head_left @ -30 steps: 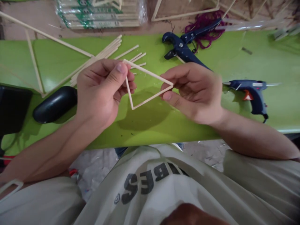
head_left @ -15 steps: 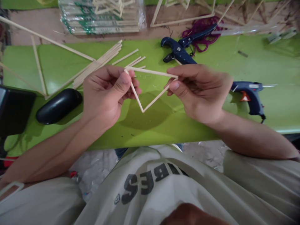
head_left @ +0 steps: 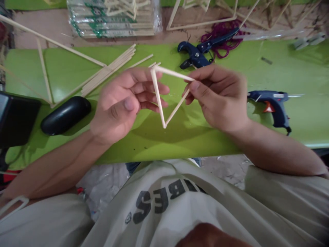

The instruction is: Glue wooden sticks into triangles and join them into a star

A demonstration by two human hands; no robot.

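A small triangle of pale wooden sticks (head_left: 158, 97) hangs above the green table, its lowest corner pointing toward me. My right hand (head_left: 218, 96) pinches its right corner between thumb and fingers. Just left of the triangle, my left hand (head_left: 123, 104) has its thumb apart and its fingers spread; the fingers reach behind the left stick, and whether they touch it I cannot tell. Beyond my left hand lies a bundle of loose sticks (head_left: 109, 70). A blue hot glue gun (head_left: 273, 103) rests on its side to the right of my right hand.
Behind the hands lies a dark blue cutter (head_left: 195, 55) beside purple cord (head_left: 221, 49). A black rounded case (head_left: 66, 116) sits at left, near a larger stick frame (head_left: 42, 68). Plastic-wrapped stick packs (head_left: 115, 25) lie at the back. The green table (head_left: 164, 151) ends before my lap.
My left hand has let go of the triangle's left corner and opened. The triangle has turned and shifted slightly right, held by my right hand alone.
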